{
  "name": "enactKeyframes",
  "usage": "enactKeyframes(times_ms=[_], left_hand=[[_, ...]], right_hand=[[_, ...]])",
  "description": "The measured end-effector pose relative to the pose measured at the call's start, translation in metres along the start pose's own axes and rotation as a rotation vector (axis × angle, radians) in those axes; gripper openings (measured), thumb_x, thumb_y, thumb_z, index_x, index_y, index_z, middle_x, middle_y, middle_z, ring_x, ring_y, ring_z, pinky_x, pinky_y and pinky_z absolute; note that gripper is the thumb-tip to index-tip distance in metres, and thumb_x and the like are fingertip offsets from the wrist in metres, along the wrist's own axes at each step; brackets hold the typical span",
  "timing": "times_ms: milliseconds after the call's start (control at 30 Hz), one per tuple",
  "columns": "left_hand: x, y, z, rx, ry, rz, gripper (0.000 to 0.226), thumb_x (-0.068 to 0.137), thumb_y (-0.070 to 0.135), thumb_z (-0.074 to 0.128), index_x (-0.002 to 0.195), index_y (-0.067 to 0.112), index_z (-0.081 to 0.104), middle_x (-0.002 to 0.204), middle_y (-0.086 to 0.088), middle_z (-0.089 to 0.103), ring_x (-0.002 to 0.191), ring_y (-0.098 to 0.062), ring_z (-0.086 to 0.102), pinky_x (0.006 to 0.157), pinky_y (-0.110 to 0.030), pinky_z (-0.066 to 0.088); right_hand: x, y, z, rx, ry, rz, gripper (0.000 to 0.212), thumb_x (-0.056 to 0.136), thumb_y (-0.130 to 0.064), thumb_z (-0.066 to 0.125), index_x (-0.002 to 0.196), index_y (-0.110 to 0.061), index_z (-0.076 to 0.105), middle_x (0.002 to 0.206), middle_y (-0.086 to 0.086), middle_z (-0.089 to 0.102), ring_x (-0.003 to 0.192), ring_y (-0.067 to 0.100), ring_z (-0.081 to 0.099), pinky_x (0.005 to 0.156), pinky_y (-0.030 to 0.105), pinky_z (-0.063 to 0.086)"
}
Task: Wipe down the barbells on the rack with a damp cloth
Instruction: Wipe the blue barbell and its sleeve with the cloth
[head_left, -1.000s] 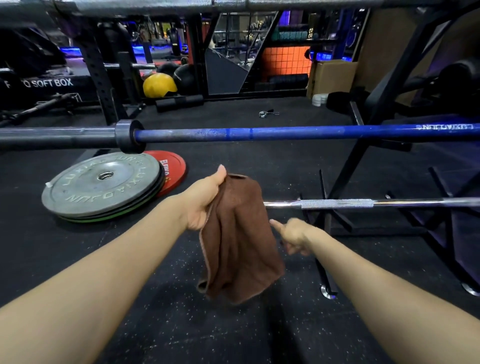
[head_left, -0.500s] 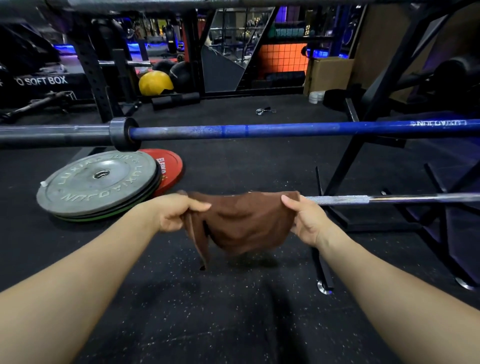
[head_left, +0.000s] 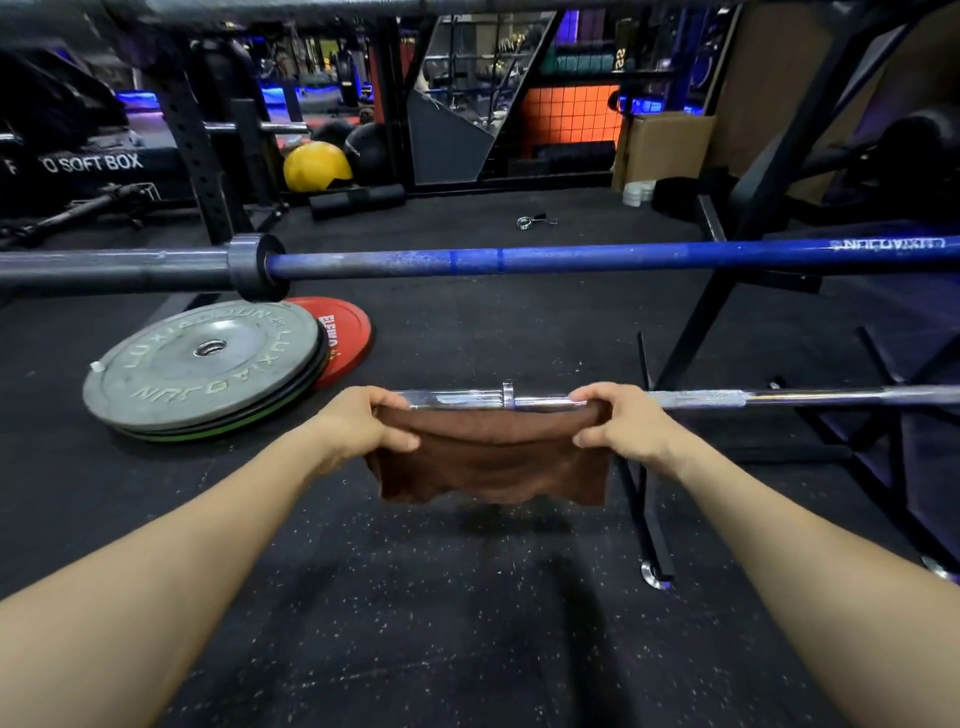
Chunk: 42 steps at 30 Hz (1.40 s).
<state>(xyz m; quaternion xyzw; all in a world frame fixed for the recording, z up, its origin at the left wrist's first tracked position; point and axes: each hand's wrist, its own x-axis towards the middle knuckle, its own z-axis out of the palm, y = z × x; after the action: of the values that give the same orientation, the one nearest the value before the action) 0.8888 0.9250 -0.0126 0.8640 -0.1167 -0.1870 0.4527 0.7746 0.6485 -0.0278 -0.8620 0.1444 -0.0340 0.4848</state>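
Note:
A brown cloth (head_left: 488, 467) hangs stretched flat between my two hands, just in front of the chrome barbell (head_left: 779, 399). My left hand (head_left: 363, 426) pinches its left top corner, and my right hand (head_left: 618, 423) pinches its right top corner. The cloth's top edge lies along the chrome sleeve end of that low bar, whose collar shows between my hands. Higher up, a blue barbell (head_left: 545, 258) with a grey sleeve runs across the black rack (head_left: 727, 291). A third bar crosses the very top of the view.
Grey and red weight plates (head_left: 208, 364) lie stacked on the black rubber floor at the left. A yellow ball (head_left: 317, 167), a foam roller and a spring collar (head_left: 530, 222) lie farther back. Rack legs and a cardboard box stand at the right.
The cloth hung from my left hand alone a second ago. My right hand took its other corner, both hands spread it wide and brought it up to the chrome bar's sleeve end.

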Motion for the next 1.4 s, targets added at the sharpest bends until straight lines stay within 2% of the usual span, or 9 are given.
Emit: enactKeyframes(times_ms=[133,267,400,567,733,900,1067,1267,1400], left_hand=[[0.001,-0.008,-0.003,0.532,0.164,0.177,0.041,0.070,-0.012,0.057,0.066,0.029,0.056,0.090,-0.005,0.055,0.089,-0.027,0.058,0.072,-0.027,0.043],[0.001,0.003,0.007,0.529,0.069,0.554,0.047,0.061,-0.017,0.049,0.050,0.027,0.056,0.086,0.009,0.041,0.093,-0.022,0.046,0.079,-0.021,0.034],[-0.002,0.021,0.024,0.333,-0.040,0.650,0.061,0.066,-0.021,0.052,0.075,0.040,0.061,0.092,0.005,0.055,0.092,-0.017,0.056,0.086,-0.024,0.043],[-0.007,0.037,0.034,-0.012,-0.133,0.514,0.062,0.078,-0.016,0.060,0.111,0.035,0.048,0.108,0.000,0.057,0.086,-0.024,0.061,0.080,-0.033,0.050],[-0.009,0.035,0.038,0.069,-0.224,0.447,0.044,0.081,-0.010,0.062,0.116,0.016,0.061,0.111,-0.004,0.068,0.101,-0.014,0.063,0.091,-0.030,0.051],[-0.006,0.042,0.043,0.029,0.041,0.348,0.018,0.083,0.002,0.057,0.093,0.017,0.061,0.074,0.002,0.058,0.064,-0.011,0.050,0.060,-0.018,0.043],[0.006,0.042,0.041,-0.029,0.275,0.246,0.011,0.083,0.015,0.057,0.076,0.023,0.055,0.067,0.007,0.052,0.064,-0.013,0.047,0.065,-0.028,0.038],[0.004,0.039,0.033,-0.092,0.277,0.134,0.007,0.082,0.025,0.060,0.083,0.026,0.053,0.081,0.004,0.059,0.078,-0.016,0.054,0.071,-0.031,0.043],[0.001,0.032,0.024,0.027,0.229,0.174,0.019,0.081,0.011,0.064,0.091,0.018,0.049,0.075,0.006,0.051,0.069,-0.010,0.046,0.063,-0.027,0.037]], right_hand=[[0.002,0.000,0.006,-0.451,0.036,-0.064,0.034,0.077,0.012,0.048,0.071,-0.019,0.060,0.090,0.006,0.052,0.093,0.023,0.050,0.075,0.023,0.043],[-0.001,-0.015,0.018,-0.504,0.109,-0.268,0.043,0.078,0.012,0.044,0.067,-0.020,0.069,0.107,-0.001,0.035,0.098,0.019,0.027,0.098,0.027,0.031],[-0.001,-0.043,0.034,-0.326,0.011,-0.422,0.049,0.073,0.020,0.044,0.069,-0.018,0.074,0.096,-0.005,0.031,0.090,0.015,0.040,0.083,0.019,0.034],[0.003,-0.063,0.046,-0.119,0.017,-0.415,0.053,0.076,0.015,0.054,0.070,-0.037,0.059,0.094,-0.002,0.043,0.072,0.016,0.052,0.067,0.024,0.045],[0.004,-0.061,0.045,0.036,0.016,-0.297,0.041,0.079,0.008,0.056,0.078,-0.026,0.034,0.092,0.005,0.038,0.055,0.016,0.037,0.043,0.014,0.026],[0.003,-0.053,0.043,0.073,0.028,-0.197,0.023,0.084,-0.006,0.063,0.073,-0.021,0.049,0.074,-0.001,0.051,0.060,0.013,0.045,0.059,0.024,0.038],[-0.011,-0.055,0.037,-0.009,-0.229,-0.167,0.031,0.079,-0.044,0.073,0.093,-0.018,0.065,0.085,-0.006,0.062,0.074,0.005,0.054,0.070,0.024,0.045],[-0.006,-0.058,0.044,-0.576,0.069,-0.310,0.020,0.094,-0.017,0.045,0.101,-0.016,0.064,0.100,0.006,0.061,0.091,0.030,0.057,0.080,0.037,0.047],[-0.004,-0.067,0.034,-0.226,0.169,-0.225,0.012,0.093,-0.016,0.044,0.094,-0.013,0.056,0.095,0.004,0.058,0.085,0.021,0.053,0.070,0.032,0.041]])
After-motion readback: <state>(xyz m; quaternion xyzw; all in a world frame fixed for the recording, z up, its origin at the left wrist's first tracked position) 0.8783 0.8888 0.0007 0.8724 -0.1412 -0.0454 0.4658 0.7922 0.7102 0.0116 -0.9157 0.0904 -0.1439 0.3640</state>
